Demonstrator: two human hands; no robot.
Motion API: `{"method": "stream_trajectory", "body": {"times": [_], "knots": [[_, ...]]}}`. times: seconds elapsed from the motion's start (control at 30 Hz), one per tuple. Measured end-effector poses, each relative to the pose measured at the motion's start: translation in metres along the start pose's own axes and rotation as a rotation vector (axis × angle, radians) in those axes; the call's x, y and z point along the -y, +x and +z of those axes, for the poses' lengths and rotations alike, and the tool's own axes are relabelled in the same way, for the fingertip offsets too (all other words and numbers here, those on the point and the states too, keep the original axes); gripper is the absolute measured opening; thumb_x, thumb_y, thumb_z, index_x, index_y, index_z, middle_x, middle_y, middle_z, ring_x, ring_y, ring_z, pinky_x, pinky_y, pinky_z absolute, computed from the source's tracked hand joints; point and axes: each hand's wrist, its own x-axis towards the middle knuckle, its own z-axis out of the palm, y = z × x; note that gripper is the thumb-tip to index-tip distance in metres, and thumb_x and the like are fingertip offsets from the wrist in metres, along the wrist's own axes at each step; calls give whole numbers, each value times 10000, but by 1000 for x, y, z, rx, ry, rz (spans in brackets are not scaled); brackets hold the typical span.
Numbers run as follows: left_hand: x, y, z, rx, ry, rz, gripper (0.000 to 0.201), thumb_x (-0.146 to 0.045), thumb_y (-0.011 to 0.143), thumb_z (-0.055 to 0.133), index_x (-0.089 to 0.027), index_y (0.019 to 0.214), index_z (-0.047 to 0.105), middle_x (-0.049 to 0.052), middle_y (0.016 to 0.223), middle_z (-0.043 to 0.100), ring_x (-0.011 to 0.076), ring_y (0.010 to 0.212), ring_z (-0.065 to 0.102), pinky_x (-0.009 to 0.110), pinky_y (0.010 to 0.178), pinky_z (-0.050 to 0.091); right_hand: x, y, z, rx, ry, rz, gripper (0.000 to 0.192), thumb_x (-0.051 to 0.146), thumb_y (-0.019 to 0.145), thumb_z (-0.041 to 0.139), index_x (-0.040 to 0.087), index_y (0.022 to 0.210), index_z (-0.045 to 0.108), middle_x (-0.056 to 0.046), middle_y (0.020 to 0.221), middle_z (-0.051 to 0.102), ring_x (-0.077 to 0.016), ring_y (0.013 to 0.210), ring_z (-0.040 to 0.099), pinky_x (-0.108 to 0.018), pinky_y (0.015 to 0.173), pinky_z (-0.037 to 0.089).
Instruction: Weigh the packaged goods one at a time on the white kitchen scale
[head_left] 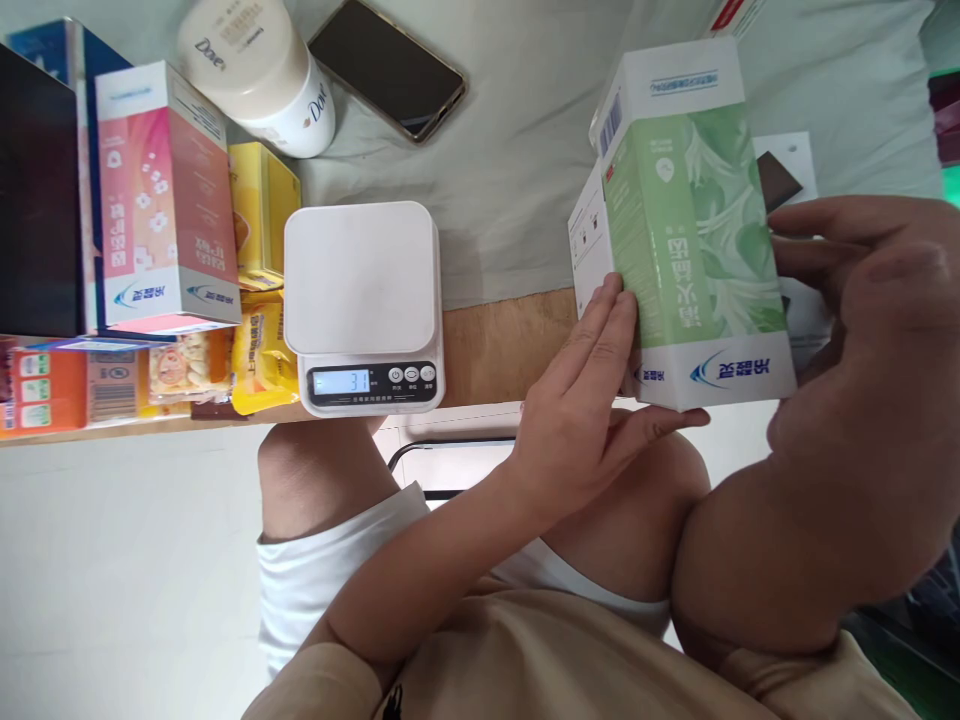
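Note:
A green and white toothpaste box stands at the right, tilted slightly, above the table's front edge. My left hand has its fingers laid together along the box's left side, with the thumb stretched under its near end. On the other side, my right hand curls against the box's right edge; some of its fingers are hidden. Both hands hold the box between them. To the left of it, a white kitchen scale has a bare platform and a lit display that seems to read 31.
Left of the scale are a pink toothpaste box, a yellow box, a yellow snack packet and a dark screen. Behind stand a Dove jar and a phone. A printed white card lies behind the held box.

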Motion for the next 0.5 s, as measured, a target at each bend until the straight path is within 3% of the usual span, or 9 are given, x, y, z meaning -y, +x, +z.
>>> {"method": "stream_trajectory", "body": {"times": [0.2,0.33,0.5], "knots": [[6,-2,3,-43,7,24,849,-578,1120,483,-285,1791,53,175,1788,393,371,1667,416,634,1325,494,-9,-3,-3,57,-113,-72,367,316,972,477,292,1104,818,2,902,762,-164,772,639,-346,645,398],[11,-2,6,-76,-45,66,898,-574,1087,562,-292,1795,87,161,1795,388,362,1641,466,573,1325,519,-13,-3,-7,85,-127,-78,376,393,1000,490,304,1196,799,-18,764,647,-191,765,612,-326,606,390],[14,0,6,-158,3,166,892,-522,1051,662,-212,1770,235,206,1728,485,345,1547,591,487,1245,604,-10,-6,-5,95,-111,-49,384,331,1023,458,306,1216,788,-18,794,629,-176,789,585,-325,647,386]]}}
